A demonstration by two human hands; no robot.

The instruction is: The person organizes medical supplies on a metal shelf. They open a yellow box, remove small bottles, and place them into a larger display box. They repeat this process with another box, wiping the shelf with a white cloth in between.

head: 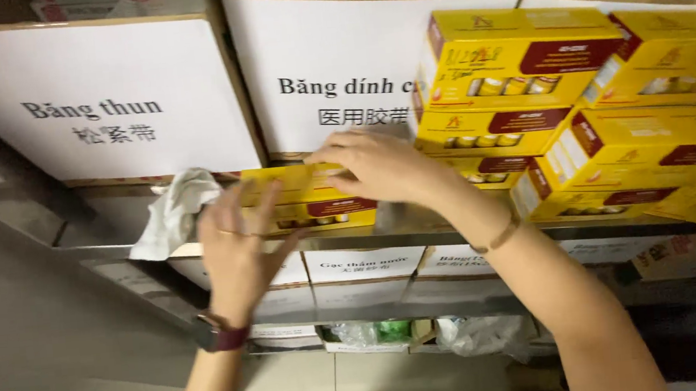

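Where the metal shelf runs across the middle of the frame, the person's two hands meet on a pair of flat yellow boxes stacked at its front edge, just left of centre. At far left, a white cloth is bunched on the shelf, touching the left hand, which is spread open with the palm against the near end of the boxes and the fingers fanned, pressing rather than gripping. That cloth hangs partly over the shelf lip, so a sideways nudge from the wrist could likely drag it off. The right hand lies flat over the top box, fingers curved down across its far edge, holding it in a loose clasp from above. Since neither hand truly closes around the boxes, a quick pull could slide the top one off the lower one, or tip both over the shelf edge. To the right, a tall stack of yellow boxes leans unevenly, with more yellow boxes piled crookedly at the right edge of the frame. The right forearm passes just beside that stack, and a bump there could probably bring the tilted upper boxes down. Behind, white paper signs cover cartons in the upper left.
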